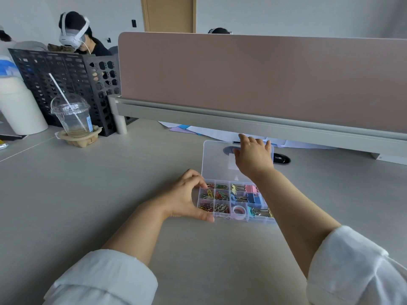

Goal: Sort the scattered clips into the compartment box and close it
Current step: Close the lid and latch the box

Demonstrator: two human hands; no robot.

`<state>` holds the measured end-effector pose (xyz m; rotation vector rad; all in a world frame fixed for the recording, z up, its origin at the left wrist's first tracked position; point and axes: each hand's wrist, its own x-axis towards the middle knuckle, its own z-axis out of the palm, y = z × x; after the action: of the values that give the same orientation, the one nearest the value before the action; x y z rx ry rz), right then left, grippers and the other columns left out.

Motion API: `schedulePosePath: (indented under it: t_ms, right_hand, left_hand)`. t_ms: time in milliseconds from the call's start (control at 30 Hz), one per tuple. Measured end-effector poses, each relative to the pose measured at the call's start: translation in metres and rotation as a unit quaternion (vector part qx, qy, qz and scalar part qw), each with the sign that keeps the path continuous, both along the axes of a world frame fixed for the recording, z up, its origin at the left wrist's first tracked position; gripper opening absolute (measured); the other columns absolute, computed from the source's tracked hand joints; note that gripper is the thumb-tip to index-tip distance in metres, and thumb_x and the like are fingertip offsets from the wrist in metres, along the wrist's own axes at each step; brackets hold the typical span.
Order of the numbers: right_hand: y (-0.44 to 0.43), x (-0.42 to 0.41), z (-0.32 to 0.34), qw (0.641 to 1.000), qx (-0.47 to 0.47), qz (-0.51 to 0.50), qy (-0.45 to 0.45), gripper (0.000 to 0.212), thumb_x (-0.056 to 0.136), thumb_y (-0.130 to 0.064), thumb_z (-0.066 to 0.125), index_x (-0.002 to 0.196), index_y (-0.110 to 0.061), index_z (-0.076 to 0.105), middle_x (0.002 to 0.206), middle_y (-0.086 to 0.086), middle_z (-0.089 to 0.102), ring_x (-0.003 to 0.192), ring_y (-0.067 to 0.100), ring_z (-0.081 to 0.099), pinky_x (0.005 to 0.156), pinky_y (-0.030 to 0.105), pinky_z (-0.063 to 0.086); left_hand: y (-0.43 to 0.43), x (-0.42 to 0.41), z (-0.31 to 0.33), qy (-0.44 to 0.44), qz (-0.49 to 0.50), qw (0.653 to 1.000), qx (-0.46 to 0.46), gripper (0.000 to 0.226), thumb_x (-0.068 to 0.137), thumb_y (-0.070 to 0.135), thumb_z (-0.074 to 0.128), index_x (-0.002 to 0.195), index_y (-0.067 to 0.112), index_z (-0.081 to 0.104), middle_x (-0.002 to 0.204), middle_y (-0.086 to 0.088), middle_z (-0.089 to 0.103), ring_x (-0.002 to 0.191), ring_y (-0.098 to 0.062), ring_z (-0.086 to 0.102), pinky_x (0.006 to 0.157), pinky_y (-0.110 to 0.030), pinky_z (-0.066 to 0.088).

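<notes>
**Hands set to close the lid**

The left hand (pixel 185 194) braces the compartment box (pixel 236 202) at its left wall, thumb and fingers spread against it. The right hand (pixel 253 157) reaches over the open lid (pixel 214 161), fingers curled on its far edge. The box sits on the tabletop (pixel 110 183), its cells filled with clips (pixel 221 194). Thin clear plastic likely flexes and slides easily, so holding the lid's far rim while steadying the base seems wise.
</notes>
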<state>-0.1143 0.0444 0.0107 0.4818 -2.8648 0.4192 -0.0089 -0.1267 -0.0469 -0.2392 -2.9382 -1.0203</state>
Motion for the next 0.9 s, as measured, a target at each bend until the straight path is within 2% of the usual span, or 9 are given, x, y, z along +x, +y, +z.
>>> schedulePosePath:
  t_ms: [133,233,300,433,533,600,733,800,900]
  right_hand:
    - [0.003,0.005,0.000,0.998,-0.028,-0.007,0.051,0.041,0.097,-0.027,0.035,0.134,-0.009,0.039,0.133,0.015,0.052,0.129,0.037,0.037,0.117,0.052,0.010]
    - [0.010,0.014,0.007,0.995,-0.068,0.003,0.067,0.039,0.097,-0.028,0.034,0.132,-0.011,0.044,0.126,0.015,0.059,0.121,0.038,0.044,0.113,0.048,0.020]
    - [0.017,0.021,0.014,0.994,-0.079,0.012,0.072,0.036,0.096,-0.026,0.036,0.126,-0.013,0.051,0.119,0.015,0.064,0.115,0.038,0.050,0.104,0.043,0.028]
    - [0.037,0.041,0.024,0.986,-0.147,0.075,0.002,0.021,0.090,-0.020,0.051,0.100,-0.012,0.068,0.099,0.011,0.072,0.095,0.032,0.062,0.087,0.037,0.049]
    - [0.050,0.058,0.026,0.984,-0.145,0.097,-0.037,0.013,0.083,-0.017,0.062,0.090,-0.008,0.069,0.091,0.013,0.073,0.080,0.026,0.062,0.079,0.034,0.051]
    - [0.057,0.067,0.021,0.984,-0.137,0.104,-0.052,0.010,0.080,-0.016,0.066,0.086,-0.007,0.067,0.091,0.012,0.073,0.080,0.024,0.064,0.081,0.034,0.052]
    - [0.063,0.079,0.002,0.984,-0.108,0.123,-0.074,0.014,0.081,-0.018,0.067,0.089,-0.006,0.066,0.098,0.013,0.072,0.095,0.030,0.065,0.086,0.041,0.053]
    - [0.063,0.085,-0.008,0.987,-0.078,0.119,-0.069,0.016,0.082,-0.022,0.065,0.092,-0.009,0.066,0.098,0.013,0.071,0.093,0.033,0.063,0.079,0.038,0.053]
    - [0.066,0.095,-0.020,0.991,-0.057,0.105,-0.052,0.014,0.084,-0.023,0.060,0.091,-0.012,0.066,0.094,0.012,0.069,0.080,0.030,0.055,0.064,0.027,0.039]
  left_hand:
    - [0.004,0.002,-0.001,-0.001,0.027,1.000,0.016,0.082,0.036,0.063,0.075,0.102,0.028,0.042,0.115,0.010,0.039,0.112,-0.006,0.045,0.099,-0.029,0.042]
    - [0.009,0.004,-0.003,0.007,0.052,0.998,0.037,0.082,0.048,0.040,0.088,0.107,0.025,0.034,0.120,0.005,0.038,0.111,-0.006,0.045,0.097,-0.026,0.040]
    - [0.013,0.005,-0.003,0.015,0.068,0.996,0.052,0.091,0.051,0.032,0.089,0.120,0.021,0.030,0.127,0.003,0.036,0.110,-0.005,0.045,0.096,-0.025,0.039]
    - [0.020,0.008,-0.004,0.012,0.095,0.991,0.096,0.120,0.054,0.029,0.088,0.143,0.023,0.007,0.142,0.002,0.028,0.109,-0.004,0.046,0.097,-0.026,0.039]
    - [0.024,0.012,-0.006,0.019,0.087,0.992,0.089,0.121,0.060,0.032,0.084,0.145,0.030,-0.002,0.149,0.006,0.023,0.111,-0.005,0.048,0.103,-0.031,0.041]
    - [0.027,0.016,-0.005,0.033,0.077,0.993,0.085,0.110,0.064,0.031,0.082,0.144,0.032,0.007,0.148,0.006,0.027,0.114,-0.006,0.048,0.101,-0.028,0.040]
    - [0.028,0.021,-0.002,0.127,0.091,0.987,0.030,0.076,0.061,0.029,0.084,0.127,0.019,0.047,0.135,0.000,0.045,0.122,-0.016,0.048,0.102,-0.030,0.040]
    - [0.026,0.023,0.000,0.164,0.094,0.982,-0.013,0.061,0.061,0.030,0.084,0.114,0.017,0.059,0.128,0.001,0.056,0.118,-0.017,0.051,0.097,-0.026,0.041]
    - [0.033,0.028,0.003,0.197,0.070,0.975,-0.074,0.043,0.066,0.024,0.081,0.106,0.016,0.068,0.118,0.000,0.067,0.116,-0.017,0.057,0.097,-0.023,0.040]
